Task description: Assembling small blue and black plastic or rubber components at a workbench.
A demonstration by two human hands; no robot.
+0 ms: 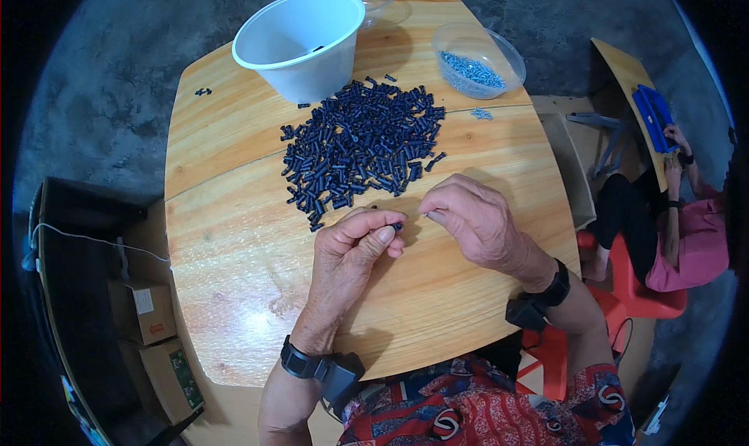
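Observation:
My left hand (355, 247) is closed, with thumb and forefinger pinching a small black plastic sleeve (397, 227), its end showing past the fingertips. Just to the right, apart from it, my right hand (472, 220) is also closed in a pinch. What its fingertips hold is too small to make out. Beyond both hands spreads a heap of black plastic sleeves (363, 142) on the wooden table (234, 290). A clear bowl (491, 89) at the far right holds small silver screws (472, 69), and a few more screws (481, 113) lie in front of it.
A white tub (312, 75) stands behind the heap, with a clear lid (378, 5) beyond it. A few black pieces (204, 92) lie far left. Cardboard boxes (148, 313) stand left of the table. To the right, another person (690, 243) sits at a board with a blue tray (654, 118).

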